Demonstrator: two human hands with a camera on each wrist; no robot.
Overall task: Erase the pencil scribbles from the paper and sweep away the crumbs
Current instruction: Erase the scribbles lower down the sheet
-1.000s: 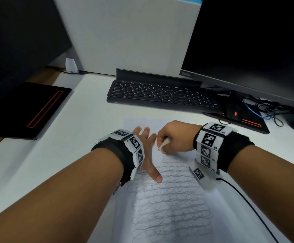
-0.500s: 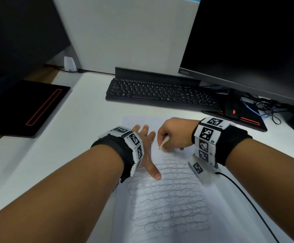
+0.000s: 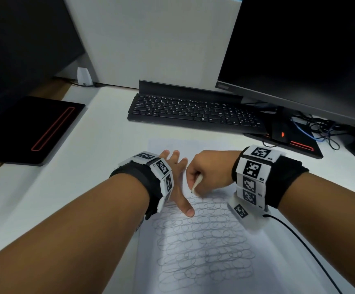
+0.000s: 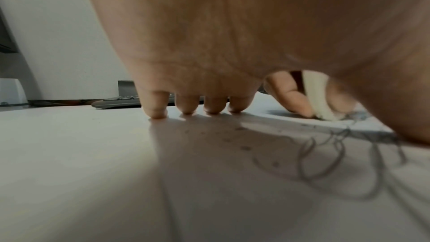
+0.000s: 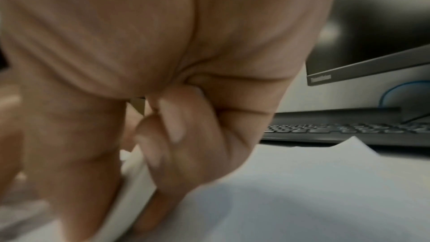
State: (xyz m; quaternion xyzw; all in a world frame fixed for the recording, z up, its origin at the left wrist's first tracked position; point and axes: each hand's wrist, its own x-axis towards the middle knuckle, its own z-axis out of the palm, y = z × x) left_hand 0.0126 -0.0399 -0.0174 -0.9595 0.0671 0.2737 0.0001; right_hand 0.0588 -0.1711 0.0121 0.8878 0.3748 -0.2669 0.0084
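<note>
A white sheet of paper (image 3: pixel 168 145) lies on the desk in front of me, its lower part covered with looping pencil scribbles (image 3: pixel 202 247). My left hand (image 3: pixel 177 179) rests flat on the paper's left side, fingers spread and thumb pointing down the page. In the left wrist view its fingertips (image 4: pixel 160 111) press on the sheet. My right hand (image 3: pixel 206 170) grips a white eraser (image 3: pixel 197 181), whose tip touches the paper at the top of the scribbles. The same eraser (image 4: pixel 318 98) shows on the paper in the left wrist view, with small dark crumbs (image 4: pixel 242 135) near it.
A black keyboard (image 3: pixel 193 113) lies beyond the paper, under a dark monitor (image 3: pixel 303 56). A black pad with a red line (image 3: pixel 34 132) lies at the left. A black mouse (image 3: pixel 280 132) and tangled cables (image 3: pixel 320 132) are at the right. A black cord (image 3: pixel 299 245) trails from my right wrist.
The right hand has shifted slightly with the eraser at the top of the scribbles. The left hand stays pressed on the paper.
</note>
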